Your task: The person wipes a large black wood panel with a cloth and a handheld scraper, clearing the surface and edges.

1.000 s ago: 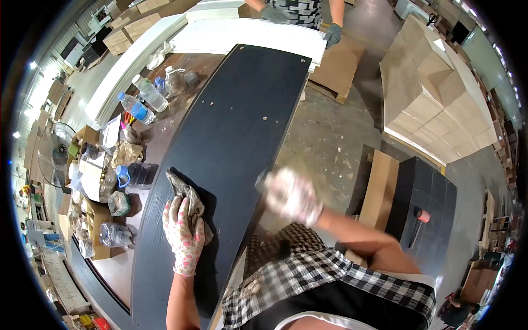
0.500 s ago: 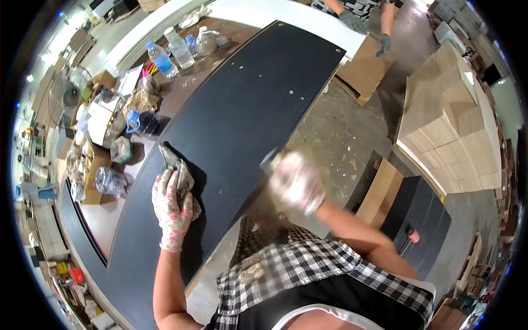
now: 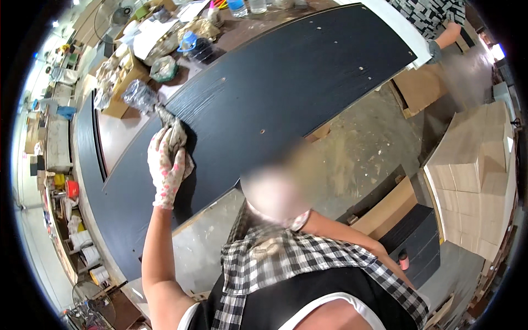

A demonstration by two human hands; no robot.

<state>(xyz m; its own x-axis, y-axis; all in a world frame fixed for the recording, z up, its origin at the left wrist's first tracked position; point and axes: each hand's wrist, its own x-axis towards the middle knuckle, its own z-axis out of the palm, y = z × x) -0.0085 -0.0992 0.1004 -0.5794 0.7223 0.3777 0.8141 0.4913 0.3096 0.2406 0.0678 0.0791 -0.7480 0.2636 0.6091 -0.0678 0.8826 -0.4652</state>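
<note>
A large black board, its surface dotted with small holes, stretches across the bench in front of me. My left hand, in a white glove with a pink flower pattern, presses a crumpled greyish rag against it. The fingers curl over the cloth close to the board's left edge. Shiny streaks run over the surface beyond the rag. My right hand, gloved in white too, hovers by the board's near edge in front of my checked apron. Motion smears its fingers, so whether it holds anything is hidden.
Bottles, plastic bags and an open carton crowd the bench on the far left. A co-worker's gloved hand is at the board's far right end. Stacked cartons stand on the right, near black panels on the floor.
The view has swung, shifting the board and bench items. My right hand has come from the board's near edge back toward my apron. My left hand still holds the rag on the board.
</note>
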